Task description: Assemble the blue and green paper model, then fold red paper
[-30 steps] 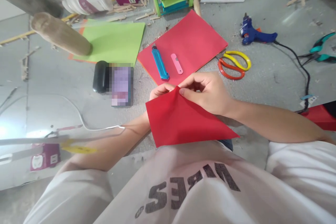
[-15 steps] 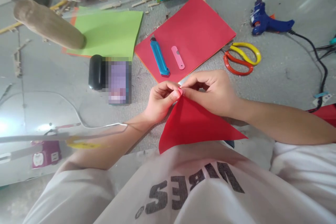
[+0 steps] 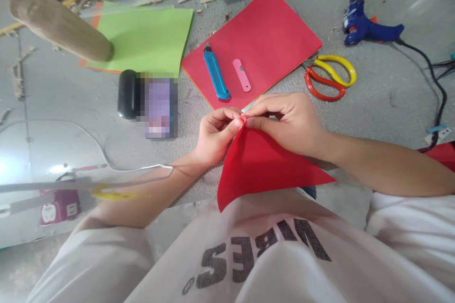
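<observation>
A sheet of red paper hangs between my hands, its top corner curled into a small roll and its lower edge near my shirt. My left hand pinches that corner between thumb and forefinger. From the other side my right hand closes thumb and fingers on the same spot. The fingertips of both hands nearly meet there. Just beyond them, a blue utility knife and a small pink folding blade lie on a stack of red sheets.
Scissors with yellow and red handles lie right of the stack. Farther right is a blue glue gun with its cord. Green paper, a wooden cylinder and a black case are on the left. Wood scraps litter the back.
Both hands keep their pinch on the paper's corner, with the fingers shifting slightly. The paper's lower left edge bends a little more. The whole view has shifted slightly.
</observation>
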Tool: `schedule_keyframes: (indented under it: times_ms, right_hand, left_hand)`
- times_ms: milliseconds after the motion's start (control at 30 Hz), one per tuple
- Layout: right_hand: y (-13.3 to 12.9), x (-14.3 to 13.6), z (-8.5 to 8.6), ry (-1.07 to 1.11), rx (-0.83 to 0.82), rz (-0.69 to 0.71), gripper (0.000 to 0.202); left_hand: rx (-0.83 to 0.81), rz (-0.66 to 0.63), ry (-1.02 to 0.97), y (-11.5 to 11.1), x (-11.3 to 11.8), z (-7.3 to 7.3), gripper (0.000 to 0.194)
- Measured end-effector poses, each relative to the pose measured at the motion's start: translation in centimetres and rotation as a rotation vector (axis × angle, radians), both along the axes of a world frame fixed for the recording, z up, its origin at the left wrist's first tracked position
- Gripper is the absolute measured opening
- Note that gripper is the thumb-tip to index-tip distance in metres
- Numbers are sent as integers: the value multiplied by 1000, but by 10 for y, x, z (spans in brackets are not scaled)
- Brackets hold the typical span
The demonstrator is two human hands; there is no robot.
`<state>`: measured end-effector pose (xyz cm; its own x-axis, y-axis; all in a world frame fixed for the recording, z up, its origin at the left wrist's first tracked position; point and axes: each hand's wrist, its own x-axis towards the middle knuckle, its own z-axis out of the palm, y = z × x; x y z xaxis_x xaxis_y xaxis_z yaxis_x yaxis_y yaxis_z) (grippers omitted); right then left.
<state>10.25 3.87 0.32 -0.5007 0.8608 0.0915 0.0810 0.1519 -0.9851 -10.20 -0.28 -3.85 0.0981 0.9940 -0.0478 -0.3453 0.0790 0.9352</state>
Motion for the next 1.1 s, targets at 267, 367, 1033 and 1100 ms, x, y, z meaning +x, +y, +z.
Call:
schedule_keyframes:
  times_ms: [267,367,1033,1100]
  right_hand:
    - [9,8,-1,-36,237,15,28]
    - [16,12,-5,-37,404,1,24]
    - [23,20,-3,19,637,-65,30]
    - [23,21,-3,2,686,-56,32]
  left_hand:
    - [51,142,62,-3,0,-2,59]
    - [41,206,96,-5,-1,-5,61]
    - [6,287,92,-6,-2,-15,61]
    - [7,293,81,-6,-2,-16,61]
